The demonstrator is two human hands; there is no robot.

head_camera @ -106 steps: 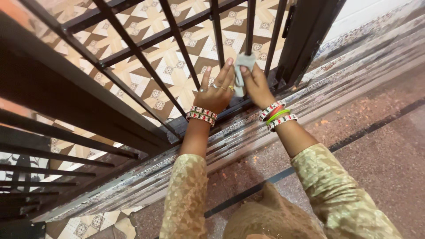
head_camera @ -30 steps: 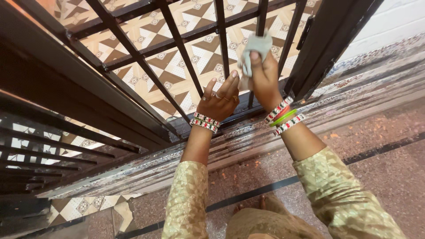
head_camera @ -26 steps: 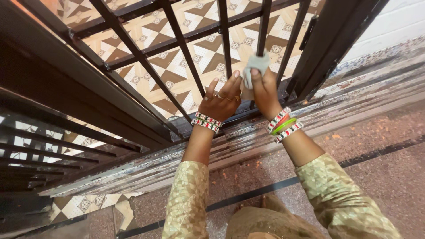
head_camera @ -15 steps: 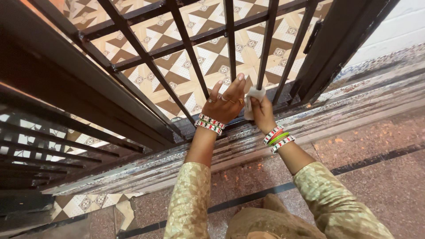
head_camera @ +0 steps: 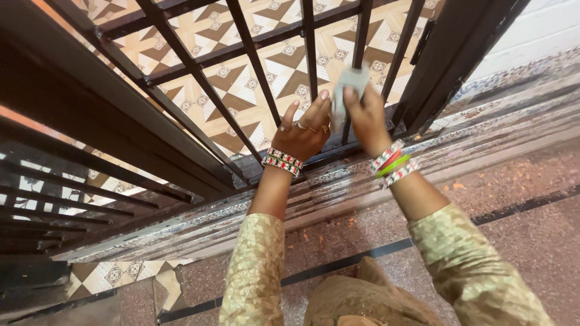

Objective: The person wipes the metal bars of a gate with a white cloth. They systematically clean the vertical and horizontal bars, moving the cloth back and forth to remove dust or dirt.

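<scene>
Just one view here, a head-worn camera looking steeply down and a bit forward, pretty close in. Near edge catches the person's own sleeves, the left hand [head_camera: 302, 130] and right hand [head_camera: 364, 115] sit mid-frame, and the black metal gate [head_camera: 199, 78] fills the far and left side.

Pale grey cloth [head_camera: 347, 88], crumpled, wrapped around a black vertical gate bar [head_camera: 360, 36], at 12 o'clock, low on the bar.

Gold patterned sleeves [head_camera: 254, 271], beaded red, white and green bangles [head_camera: 391, 164] on both wrists, rings on the left fingers [head_camera: 300, 125].
</scene>
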